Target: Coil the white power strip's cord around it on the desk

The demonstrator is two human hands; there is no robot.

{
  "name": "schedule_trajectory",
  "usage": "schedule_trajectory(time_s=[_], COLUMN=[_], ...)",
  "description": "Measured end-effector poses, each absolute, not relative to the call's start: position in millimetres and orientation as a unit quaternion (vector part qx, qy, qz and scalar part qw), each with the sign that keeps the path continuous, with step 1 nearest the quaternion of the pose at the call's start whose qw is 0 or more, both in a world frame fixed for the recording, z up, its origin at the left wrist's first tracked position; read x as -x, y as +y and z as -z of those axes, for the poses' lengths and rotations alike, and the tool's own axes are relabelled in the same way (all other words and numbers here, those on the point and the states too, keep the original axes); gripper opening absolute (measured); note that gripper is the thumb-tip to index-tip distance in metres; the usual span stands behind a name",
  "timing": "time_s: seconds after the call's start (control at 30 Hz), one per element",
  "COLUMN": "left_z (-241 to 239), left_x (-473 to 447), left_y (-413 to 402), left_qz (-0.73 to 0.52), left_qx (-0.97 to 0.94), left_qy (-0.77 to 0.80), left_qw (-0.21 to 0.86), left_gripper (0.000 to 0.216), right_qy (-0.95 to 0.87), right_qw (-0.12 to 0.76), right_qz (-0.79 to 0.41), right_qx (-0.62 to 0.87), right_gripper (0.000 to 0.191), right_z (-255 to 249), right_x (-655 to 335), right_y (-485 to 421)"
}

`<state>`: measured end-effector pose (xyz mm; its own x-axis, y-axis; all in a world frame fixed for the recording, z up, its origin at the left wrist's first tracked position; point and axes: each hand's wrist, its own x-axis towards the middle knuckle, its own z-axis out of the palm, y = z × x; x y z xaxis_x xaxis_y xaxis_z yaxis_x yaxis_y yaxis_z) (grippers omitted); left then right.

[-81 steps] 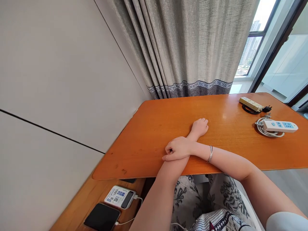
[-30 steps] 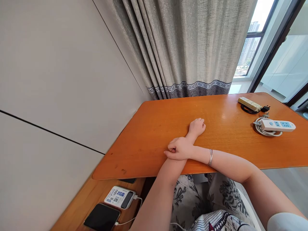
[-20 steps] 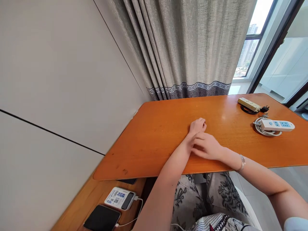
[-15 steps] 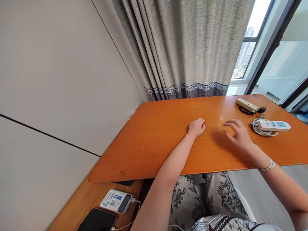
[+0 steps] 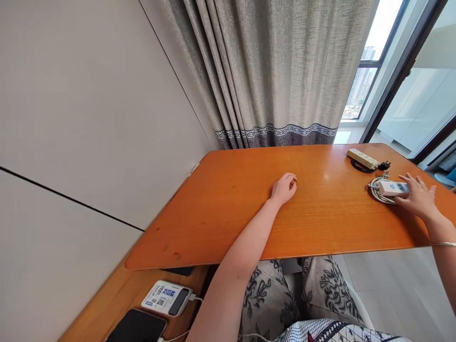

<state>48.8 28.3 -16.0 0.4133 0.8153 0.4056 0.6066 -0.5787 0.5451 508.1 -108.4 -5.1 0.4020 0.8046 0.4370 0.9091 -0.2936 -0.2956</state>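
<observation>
My left hand [image 5: 284, 187] rests on the orange wooden table [image 5: 249, 213] near its middle, fingers loosely curled under, holding nothing. My right hand [image 5: 416, 195] is stretched out at the table's right side, fingers spread and lying on the right end of a white power strip [image 5: 392, 187] with blue sockets. The strip's white cable [image 5: 377, 194] is coiled beneath and beside it. Two thin bangles [image 5: 443, 244] sit on my right wrist.
A yellowish power strip [image 5: 362, 158] with a black cord and plug [image 5: 383, 166] lies behind the white one. Grey curtain [image 5: 278, 71] and window stand beyond the table, a wall on the left. On a lower shelf lie a power bank [image 5: 166, 297] and a dark phone [image 5: 137, 326].
My right hand lifted off my left forearm and swept right across the table onto the white power strip. My left hand stayed put. The view shifted slightly right.
</observation>
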Motion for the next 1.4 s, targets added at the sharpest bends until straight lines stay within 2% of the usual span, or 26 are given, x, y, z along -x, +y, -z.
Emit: schedule_trajectory(time_s=[0.17, 0.37, 0.53, 0.63, 0.7, 0.77, 0.87, 0.97, 1.2, 1.3, 1.4], left_z=[8.7, 5.8, 12.1, 20.4, 24.6, 25.6, 20.5, 12.4, -0.1, -7.3, -13.5], left_x=[-49.9, -61.2, -82.9, -97.7, -104.9, -107.4, -101.5, -89.4, -62.3, -40.2, -9.6], left_y=[20.5, 5.4, -22.6, -40.3, -47.7, -49.5, -42.3, -27.5, 9.7, 23.5, 34.8], left_qz=[-0.311, -0.308, -0.315, -0.303, -0.27, -0.237, -0.222, -0.224, -0.178, -0.171, -0.182], left_qx=[-0.842, -0.872, -0.912, -0.938, -0.957, -0.969, -0.962, -0.92, -0.823, -0.773, -0.716], left_qy=[0.408, 0.32, 0.187, 0.091, 0.043, 0.037, 0.148, 0.308, 0.521, 0.601, 0.673], left_qw=[0.169, 0.206, 0.186, 0.144, 0.1, 0.062, 0.054, 0.095, 0.139, 0.108, 0.028], left_gripper=[0.019, 0.021, 0.022, 0.025, 0.024, 0.022, 0.026, 0.043, 0.061, 0.066, 0.068], right_qy=[-0.566, -0.608, -0.631, -0.556, -0.525, -0.515, -0.531, -0.541, -0.511, -0.501, -0.497], right_qw=[0.159, 0.147, 0.259, 0.436, 0.48, 0.51, 0.542, 0.563, 0.618, 0.608, 0.58], right_qz=[0.042, -0.022, -0.133, -0.364, -0.472, -0.509, -0.501, -0.478, -0.389, -0.368, -0.357], right_qx=[0.808, 0.78, 0.719, 0.607, 0.521, 0.464, 0.416, 0.402, 0.454, 0.494, 0.537], right_gripper=[0.035, 0.048, 0.049, 0.052, 0.052, 0.053, 0.055, 0.056, 0.056, 0.055, 0.056], right_z=[-23.3, -33.0, -25.0, -27.6, -35.4, -46.4, -62.2, -69.8, -60.8, -51.0, -39.2], right_x=[-487.1, -435.5, -355.4, -300.6, -268.8, -245.1, -228.5, -232.8, -287.1, -311.0, -327.6], right_y=[-100.9, -90.1, -58.4, -40.1, -33.4, -31.8, -37.4, -47.3, -66.9, -73.7, -78.7])
